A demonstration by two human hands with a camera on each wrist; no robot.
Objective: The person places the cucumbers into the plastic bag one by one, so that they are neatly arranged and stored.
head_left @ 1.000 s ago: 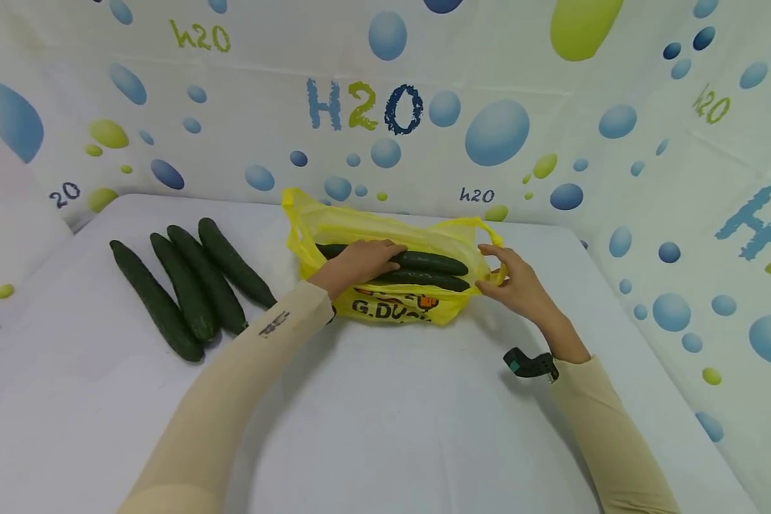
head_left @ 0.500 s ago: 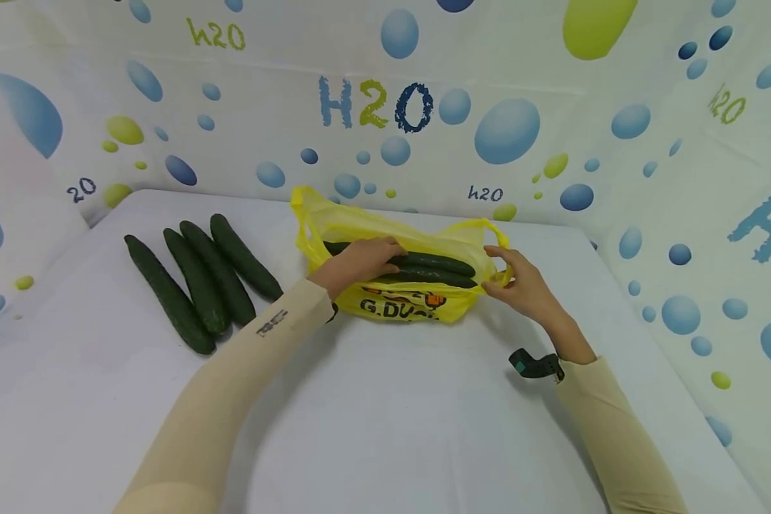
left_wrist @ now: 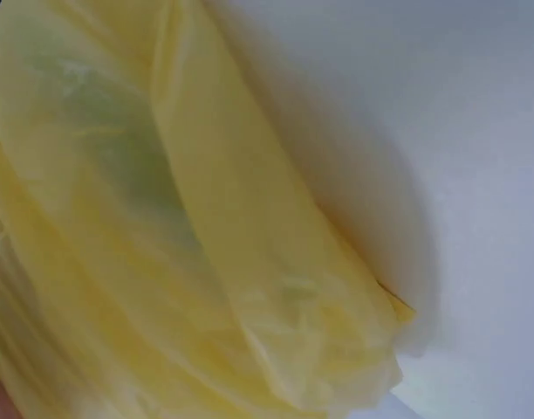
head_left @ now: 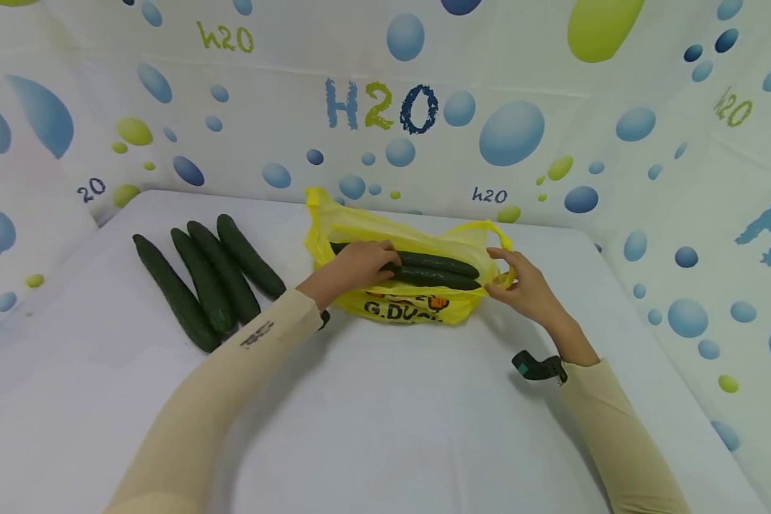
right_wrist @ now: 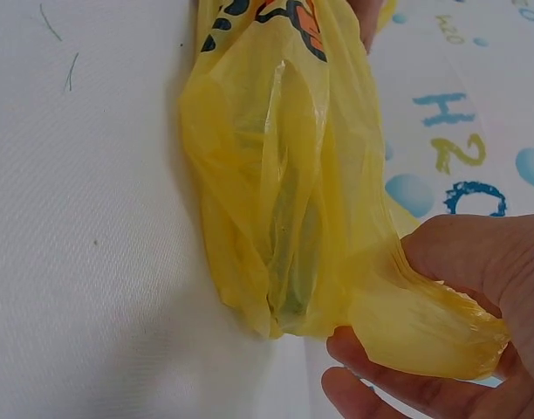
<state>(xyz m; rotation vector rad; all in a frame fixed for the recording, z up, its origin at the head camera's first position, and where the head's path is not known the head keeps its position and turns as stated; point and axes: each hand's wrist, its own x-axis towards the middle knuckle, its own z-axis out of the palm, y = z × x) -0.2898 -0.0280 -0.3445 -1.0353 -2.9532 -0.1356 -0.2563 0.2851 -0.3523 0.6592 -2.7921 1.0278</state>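
Observation:
A yellow plastic bag [head_left: 411, 312] lies on its side with its mouth spread, and two cucumbers [head_left: 440, 277] show inside it. My left hand [head_left: 353, 270] reaches into the mouth from the left. Its fingers rest over the cucumbers, lightly bent, and the bag's film fills most of the left wrist view. At the other end my right hand [head_left: 520, 285] holds the bag's handle [right_wrist: 433, 336] between thumb and fingers. Through the film in the right wrist view, a cucumber's green tip [right_wrist: 293, 262] shows faintly.
Several loose cucumbers [head_left: 205, 278] lie side by side on the white table [head_left: 385, 414], left of the bag, close to my left forearm. A patterned curtain [head_left: 263, 128] hangs behind the table. A dark wrist device [head_left: 536, 366] sits by my right cuff.
My left hand has slid slightly left over the cucumbers. The right hand keeps its hold on the handle. The whole view has shifted a little, so everything appears further right.

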